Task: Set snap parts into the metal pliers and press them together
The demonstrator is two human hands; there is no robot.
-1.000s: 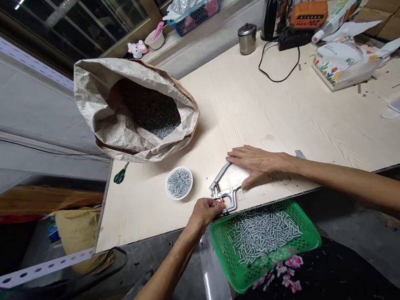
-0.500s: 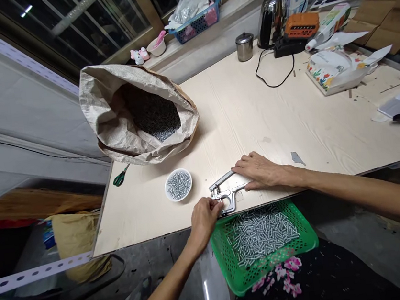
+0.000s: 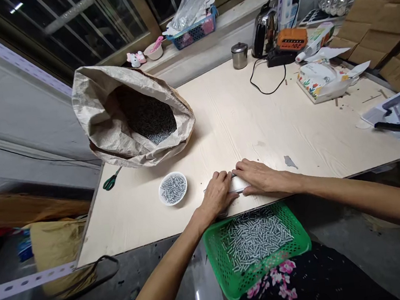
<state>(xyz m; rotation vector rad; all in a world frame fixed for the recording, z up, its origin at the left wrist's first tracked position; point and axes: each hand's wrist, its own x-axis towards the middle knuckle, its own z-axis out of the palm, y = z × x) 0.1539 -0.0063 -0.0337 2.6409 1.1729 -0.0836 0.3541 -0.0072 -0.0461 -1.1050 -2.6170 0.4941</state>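
Metal hand-press pliers [image 3: 239,184], like those for snap fasteners, lie at the table's front edge. My left hand [image 3: 216,194] is wrapped over their head and the near part of the handles, hiding the jaws. Around the handle ends my right hand [image 3: 263,177] is closed. The handles look closer together than before. Just left of my hands stands a white bowl [image 3: 161,196] with small silvery ribbed pieces, perhaps springs or screws. Below the edge a green basket [image 3: 217,268] holds many similar pieces. Whether a piece sits in the jaws is hidden.
A large open sack [image 3: 91,119] of dark metal pieces stands at the back left, with green-handled scissors [image 3: 110,182] before it. Rightward are a steel canister [image 3: 240,56], a kettle [image 3: 264,32], an orange battery [image 3: 292,39], a tissue pack [image 3: 322,80] and a grey scrap [image 3: 290,162].
My left hand has moved from the jaw end up onto the pliers, covering the head. My right hand stays on the handles, which are closer together. The view has shifted slightly.
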